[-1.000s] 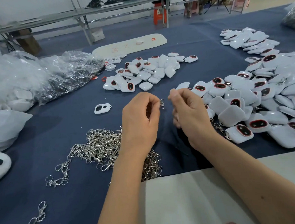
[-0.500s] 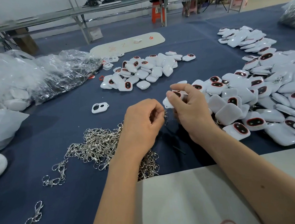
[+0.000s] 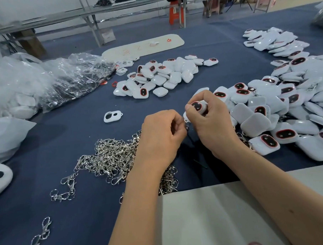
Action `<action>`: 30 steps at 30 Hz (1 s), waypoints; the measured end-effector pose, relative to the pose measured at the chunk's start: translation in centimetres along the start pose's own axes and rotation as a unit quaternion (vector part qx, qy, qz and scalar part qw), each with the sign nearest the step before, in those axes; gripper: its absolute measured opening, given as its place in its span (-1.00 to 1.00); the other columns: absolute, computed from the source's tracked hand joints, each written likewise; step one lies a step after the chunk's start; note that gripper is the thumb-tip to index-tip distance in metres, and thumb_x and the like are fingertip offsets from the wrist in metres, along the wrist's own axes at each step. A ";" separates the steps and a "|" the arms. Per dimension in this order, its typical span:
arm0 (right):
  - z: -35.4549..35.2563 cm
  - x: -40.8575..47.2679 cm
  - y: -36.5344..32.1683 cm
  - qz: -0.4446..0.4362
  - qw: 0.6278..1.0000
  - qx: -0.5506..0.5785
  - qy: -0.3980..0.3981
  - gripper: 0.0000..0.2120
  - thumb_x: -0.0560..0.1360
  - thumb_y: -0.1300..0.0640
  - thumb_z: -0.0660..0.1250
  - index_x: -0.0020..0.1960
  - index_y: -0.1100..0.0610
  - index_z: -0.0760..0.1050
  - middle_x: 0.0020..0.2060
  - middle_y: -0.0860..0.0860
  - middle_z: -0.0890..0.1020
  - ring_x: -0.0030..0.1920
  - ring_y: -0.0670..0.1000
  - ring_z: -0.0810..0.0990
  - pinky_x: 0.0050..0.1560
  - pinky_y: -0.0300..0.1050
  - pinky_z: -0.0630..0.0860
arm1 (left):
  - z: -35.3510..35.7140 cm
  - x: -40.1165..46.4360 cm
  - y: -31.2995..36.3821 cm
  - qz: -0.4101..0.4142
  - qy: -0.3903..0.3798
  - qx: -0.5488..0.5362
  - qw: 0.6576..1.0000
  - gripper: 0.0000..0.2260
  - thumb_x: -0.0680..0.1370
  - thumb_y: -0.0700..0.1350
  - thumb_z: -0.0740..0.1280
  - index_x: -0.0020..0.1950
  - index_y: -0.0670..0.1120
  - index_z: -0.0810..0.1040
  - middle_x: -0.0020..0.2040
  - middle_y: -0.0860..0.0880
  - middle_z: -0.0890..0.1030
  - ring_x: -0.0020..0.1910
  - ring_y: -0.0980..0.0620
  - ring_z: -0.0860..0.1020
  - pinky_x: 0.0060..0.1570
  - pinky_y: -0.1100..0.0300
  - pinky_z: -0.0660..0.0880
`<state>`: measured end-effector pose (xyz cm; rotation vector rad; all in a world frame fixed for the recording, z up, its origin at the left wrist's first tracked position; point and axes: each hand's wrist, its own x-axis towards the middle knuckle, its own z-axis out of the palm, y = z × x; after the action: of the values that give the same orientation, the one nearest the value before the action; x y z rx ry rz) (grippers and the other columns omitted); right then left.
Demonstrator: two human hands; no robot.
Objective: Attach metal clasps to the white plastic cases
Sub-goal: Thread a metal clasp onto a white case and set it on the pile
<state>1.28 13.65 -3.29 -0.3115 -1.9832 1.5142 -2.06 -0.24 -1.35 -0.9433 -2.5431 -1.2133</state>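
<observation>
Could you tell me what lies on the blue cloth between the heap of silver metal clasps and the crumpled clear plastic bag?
In the head view, one loose white plastic frame with two holes lies there, apart from heap and bag.

The right hand [image 3: 210, 124] grips a white case [image 3: 198, 107]; the left hand [image 3: 161, 139] pinches a metal clasp [image 3: 186, 127] beside it.

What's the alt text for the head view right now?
Right hand holds a white plastic case while left hand pinches a metal clasp beside it, above a blue table with a clasp pile and heaped cases.
</observation>
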 end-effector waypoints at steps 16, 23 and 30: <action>0.2 -0.5 0.2 0.044 0.997 0.049 0.034 -0.94 0.54 0.02 0.33 -0.11 -0.07 0.51 -0.38 -0.16 0.49 -0.36 -0.06 0.41 -0.32 -0.16 0.36 | -1.4 0.0 -1.0 -0.075 0.011 -0.030 0.997 -0.88 0.53 -0.14 0.44 -0.20 0.03 0.64 -0.29 0.12 0.64 -0.26 0.15 0.59 -0.21 0.33 0.49; 0.2 -0.3 -0.2 0.096 0.989 0.105 0.030 -0.84 0.54 0.05 0.24 -0.22 0.01 0.45 -0.42 -0.03 0.53 -0.48 -0.04 0.44 -0.51 -0.19 0.36 | -2.6 -0.4 -1.2 -0.055 -0.211 0.059 0.974 -0.77 0.38 0.09 0.60 -0.01 0.19 0.66 0.00 0.07 0.54 0.13 0.00 0.39 0.16 0.15 0.37; 0.1 -0.2 0.2 0.083 0.991 0.109 -0.013 -0.80 0.63 0.28 0.22 0.02 0.02 0.54 -0.25 0.04 0.66 -0.43 0.04 0.58 -0.51 -0.19 0.40 | -2.0 -0.2 -1.8 -0.070 -0.128 0.023 0.989 -0.82 0.45 -0.08 0.57 -0.24 0.03 0.59 -0.25 0.10 0.62 -0.18 0.16 0.55 -0.13 0.24 0.45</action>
<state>1.35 13.59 -3.59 -0.3740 -1.8271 1.8298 -3.20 -2.65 -1.25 -0.9833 -2.8674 -1.1272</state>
